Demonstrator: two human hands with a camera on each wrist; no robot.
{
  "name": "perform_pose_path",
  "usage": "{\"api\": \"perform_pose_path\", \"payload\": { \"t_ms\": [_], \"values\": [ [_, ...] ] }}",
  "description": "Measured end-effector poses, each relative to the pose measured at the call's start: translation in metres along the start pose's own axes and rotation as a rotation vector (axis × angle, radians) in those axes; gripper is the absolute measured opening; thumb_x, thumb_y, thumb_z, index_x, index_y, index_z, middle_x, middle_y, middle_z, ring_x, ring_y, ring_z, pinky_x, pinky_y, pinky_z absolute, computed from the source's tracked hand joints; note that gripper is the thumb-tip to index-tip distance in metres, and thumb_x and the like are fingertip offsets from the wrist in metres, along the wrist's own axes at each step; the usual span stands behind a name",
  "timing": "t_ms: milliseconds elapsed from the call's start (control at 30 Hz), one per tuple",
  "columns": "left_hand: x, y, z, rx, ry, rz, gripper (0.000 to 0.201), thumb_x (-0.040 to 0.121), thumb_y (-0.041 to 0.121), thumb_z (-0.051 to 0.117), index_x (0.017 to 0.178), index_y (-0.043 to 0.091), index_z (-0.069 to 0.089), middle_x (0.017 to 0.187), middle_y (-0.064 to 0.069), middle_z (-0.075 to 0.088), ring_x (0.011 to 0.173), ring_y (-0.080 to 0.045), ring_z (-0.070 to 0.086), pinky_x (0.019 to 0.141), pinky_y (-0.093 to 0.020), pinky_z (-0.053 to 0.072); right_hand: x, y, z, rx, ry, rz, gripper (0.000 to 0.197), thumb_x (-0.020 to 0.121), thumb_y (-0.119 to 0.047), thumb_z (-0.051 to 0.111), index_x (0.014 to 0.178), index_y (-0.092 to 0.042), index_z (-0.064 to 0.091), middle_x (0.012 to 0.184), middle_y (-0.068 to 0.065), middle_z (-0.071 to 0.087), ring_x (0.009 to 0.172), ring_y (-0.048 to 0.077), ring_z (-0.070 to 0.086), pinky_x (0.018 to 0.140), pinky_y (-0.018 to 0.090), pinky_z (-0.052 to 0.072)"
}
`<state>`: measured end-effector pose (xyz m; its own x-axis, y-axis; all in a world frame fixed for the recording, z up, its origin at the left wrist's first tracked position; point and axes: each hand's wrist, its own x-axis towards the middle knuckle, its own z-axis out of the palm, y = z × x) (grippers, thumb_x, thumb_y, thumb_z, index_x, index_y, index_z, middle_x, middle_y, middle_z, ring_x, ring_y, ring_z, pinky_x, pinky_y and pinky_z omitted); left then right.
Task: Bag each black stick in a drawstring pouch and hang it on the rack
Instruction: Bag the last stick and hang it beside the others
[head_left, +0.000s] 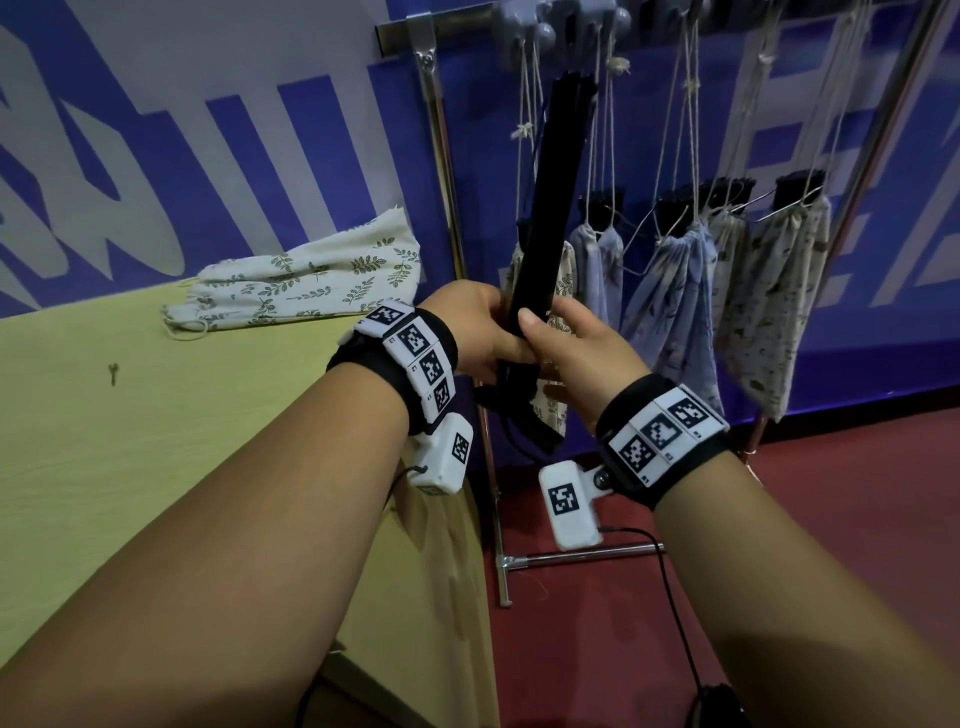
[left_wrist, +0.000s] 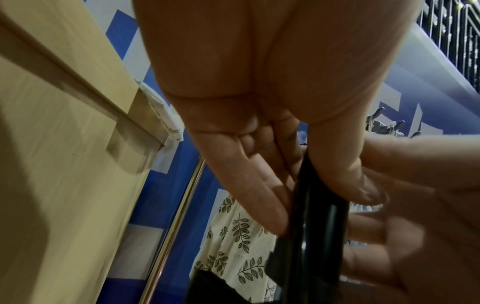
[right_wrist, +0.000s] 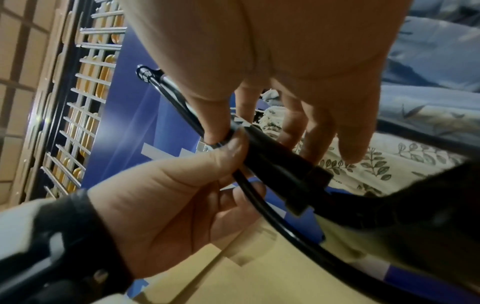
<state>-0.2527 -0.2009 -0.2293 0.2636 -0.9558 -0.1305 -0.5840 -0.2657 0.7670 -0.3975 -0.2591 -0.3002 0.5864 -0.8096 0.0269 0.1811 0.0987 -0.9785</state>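
A long black stick (head_left: 550, 208) stands nearly upright in front of the rack (head_left: 441, 156), its top leaning right. My left hand (head_left: 493, 338) grips its lower part from the left, thumb and fingers (left_wrist: 270, 205) on the stick (left_wrist: 319, 226). From the right, my right hand (head_left: 543, 338) pinches the same part, thumb in front. In the right wrist view its fingers (right_wrist: 319, 131) lie behind the stick (right_wrist: 280, 164), and a black cord (right_wrist: 262, 197) trails from it. A leaf-print pouch (head_left: 551, 410) hangs just behind the stick; whether a hand touches it is hidden.
Folded leaf-print pouches (head_left: 311, 275) lie on the yellow table (head_left: 156, 415) at the left. Several filled pouches (head_left: 675, 291) hang by strings from the rack's hooks on the right. The rack's foot (head_left: 571, 558) stands on the red floor.
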Motion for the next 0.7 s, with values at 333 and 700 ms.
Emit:
{"api": "perform_pose_path", "payload": {
  "t_ms": [333,700],
  "values": [
    [0.006,-0.009,-0.001,0.037,0.001,-0.029,0.007,0.088,0.011,0.081,0.092,0.016,0.078,0.093,-0.013,0.078,0.082,-0.018,0.071,0.081,-0.047,0.065,0.008,0.005,-0.007,-0.135,0.18,-0.099,0.055,0.091,-0.052,0.06,0.142,-0.031,0.064,0.126,-0.002,0.076,0.116,0.017,0.073,0.108,0.048,0.055],
    [0.01,-0.012,-0.003,0.054,0.037,-0.076,0.011,0.094,0.018,0.075,0.094,0.007,0.072,0.08,-0.014,0.077,0.073,-0.019,0.075,0.072,-0.035,0.065,0.002,-0.002,-0.01,0.08,0.141,-0.056,0.027,0.099,-0.032,0.076,0.11,-0.012,0.062,0.088,0.008,0.07,0.068,0.029,0.067,0.065,0.046,0.055]
  ]
}}
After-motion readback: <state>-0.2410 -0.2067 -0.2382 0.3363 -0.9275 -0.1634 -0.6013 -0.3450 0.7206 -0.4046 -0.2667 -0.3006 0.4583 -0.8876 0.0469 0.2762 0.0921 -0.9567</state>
